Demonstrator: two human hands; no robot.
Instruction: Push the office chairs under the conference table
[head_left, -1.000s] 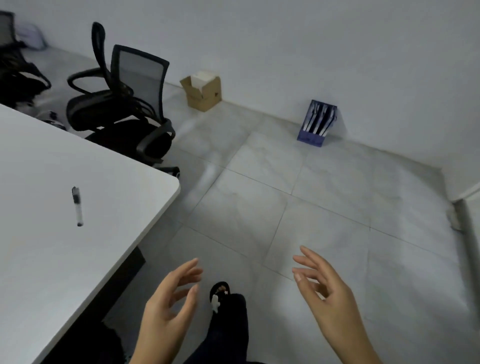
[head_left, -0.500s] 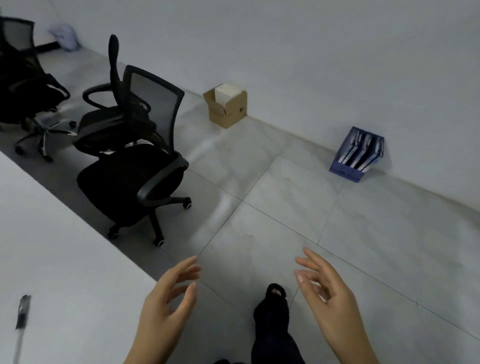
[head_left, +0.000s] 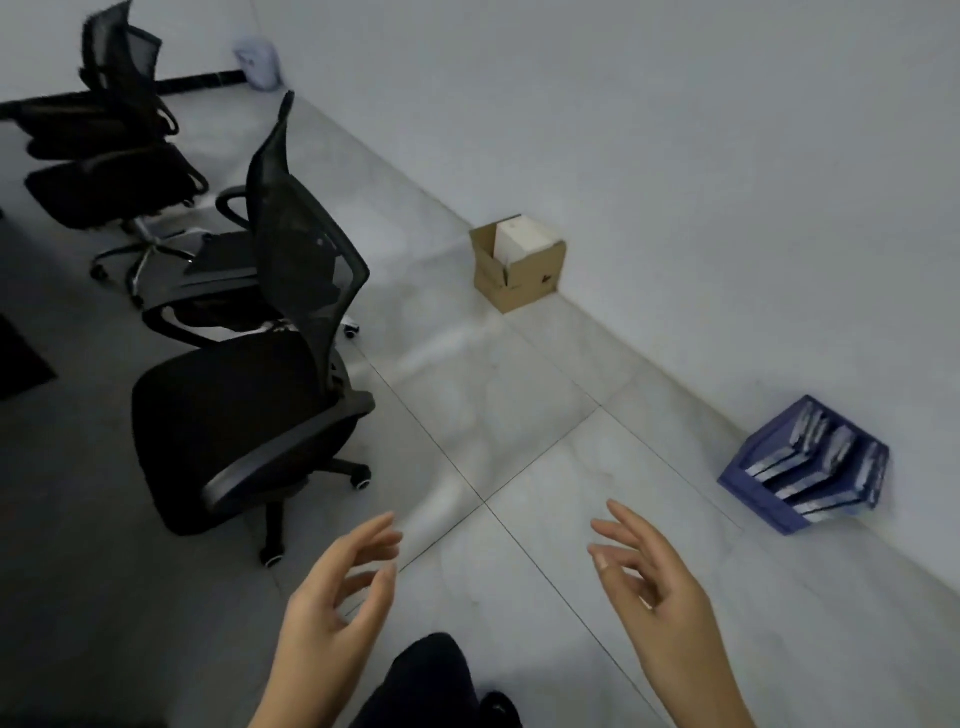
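Nearest the camera, both hands were raised over the tiled floor (head_left: 519, 415), palms turned toward each other. The left hand (head_left: 332, 618) had its fingers loosely spread and curled, holding nothing; the right hand (head_left: 660, 608) was likewise released, fingers apart and empty. Between and below them a dark trouser leg (head_left: 426, 675) showed at the bottom edge.

The nearest office chair (head_left: 249, 415) served as the landmark: black, with a mesh back, padded seat and grey armrests, standing on its castors just ahead and to the left of the left hand, not touched by either hand. Its back faced toward the wall (head_left: 675, 156) and its seat toward the left edge of the picture. A second black chair (head_left: 244, 260) stood directly behind it, close enough that the two overlapped from this angle; whether they touched could not be told. A third chair (head_left: 109, 161) stood farther behind and to the left, apart from the second.

To the right of the nearest chair, well apart across bare tiles, a blue file rack (head_left: 805, 473) holding folders lay against the wall. Beyond and right of the chair, an open cardboard box (head_left: 519, 265) with a white item inside also sat against the wall. Farthest off, in the corner behind the chairs, was a pale bag-like object (head_left: 260, 65), too blurred to identify.
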